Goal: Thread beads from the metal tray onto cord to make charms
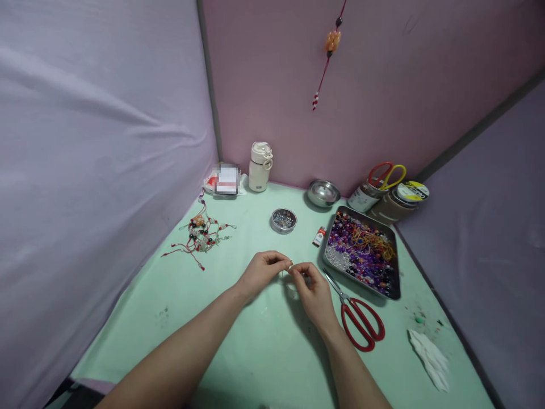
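Observation:
My left hand (pixel 267 271) and my right hand (pixel 313 289) meet above the middle of the table, fingertips pinched close together. Whatever they pinch is too small to make out. Just below the fingertips there is a thin, pale, clear-looking strand (pixel 292 292), its kind not plain. To the right of my right hand lie red-handled scissors (pixel 361 324), blades pointing toward the tray. The dark metal tray (pixel 361 280) holds many purple, clear, orange and black beads with tangled orange cord. Beyond my hands stands a small round dish (pixel 283 229) of tiny metallic pieces.
Beaded red cords (pixel 202 233) lie at left. Along the back stand a white bottle (pixel 259 167), a metal bowl (pixel 323 194) and jars (pixel 400 201), one holding scissors. A lighter (pixel 319 236) lies by the tray, a white glove (pixel 429 359) at right. A beaded cord (pixel 332 41) hangs above.

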`<state>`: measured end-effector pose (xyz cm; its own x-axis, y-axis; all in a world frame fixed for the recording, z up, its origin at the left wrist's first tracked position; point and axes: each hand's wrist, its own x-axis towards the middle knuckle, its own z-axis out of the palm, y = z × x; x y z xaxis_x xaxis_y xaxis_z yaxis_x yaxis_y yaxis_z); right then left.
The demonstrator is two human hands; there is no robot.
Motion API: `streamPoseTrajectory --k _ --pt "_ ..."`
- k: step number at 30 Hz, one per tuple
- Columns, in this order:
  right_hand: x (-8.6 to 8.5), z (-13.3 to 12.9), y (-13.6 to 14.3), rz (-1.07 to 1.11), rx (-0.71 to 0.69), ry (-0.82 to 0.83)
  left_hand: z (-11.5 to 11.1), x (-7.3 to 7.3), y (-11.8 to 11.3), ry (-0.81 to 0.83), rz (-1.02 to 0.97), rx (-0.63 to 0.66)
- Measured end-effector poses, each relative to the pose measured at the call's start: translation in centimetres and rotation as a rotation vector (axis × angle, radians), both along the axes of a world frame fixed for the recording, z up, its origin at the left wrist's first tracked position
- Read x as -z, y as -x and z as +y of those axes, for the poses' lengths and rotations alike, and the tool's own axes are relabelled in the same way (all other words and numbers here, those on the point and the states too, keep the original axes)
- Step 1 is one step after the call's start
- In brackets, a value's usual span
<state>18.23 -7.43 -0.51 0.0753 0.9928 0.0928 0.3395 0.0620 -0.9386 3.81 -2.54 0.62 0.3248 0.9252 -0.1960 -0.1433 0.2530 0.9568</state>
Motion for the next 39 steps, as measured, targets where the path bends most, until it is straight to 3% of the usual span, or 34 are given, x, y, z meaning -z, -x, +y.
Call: streamPoseTrajectory --k 4,11,18,20,25,29,39 --pt "0.5 0.1 -0.2 -0.089 0.021 -0.037 0.0 0.0 0.0 0.089 -0.082 -0.005" --pt "0.6 0.5 -1.8 -0.56 0.108 -0.248 0.7 -0.6 0.7 0.262 -0.289 -0.042" --pt "0.0 0.2 -2.3 -0.814 0.32 -0.272 1.0 -0.5 1.2 0.347 -0.355 -0.045" --pt "-0.2 0.0 -1.8 -0.776 0.298 -0.327 0.9 -0.4 1.1 0.347 -0.331 -0.043" --pt "-0.4 -0.6 -0.3 -0.612 0.068 -0.518 0.2 -0.2 0.4 0.328 -0.302 0.021" --pt "0.0 -0.7 0.5 -0.568 -0.054 -0.579 -0.3 0.0 0.0 0.348 -0.283 0.058" --pt "0.5 -0.4 1.0 -0.612 -0.061 -0.661 -0.5 0.7 -0.5 0.368 -0.269 0.063"
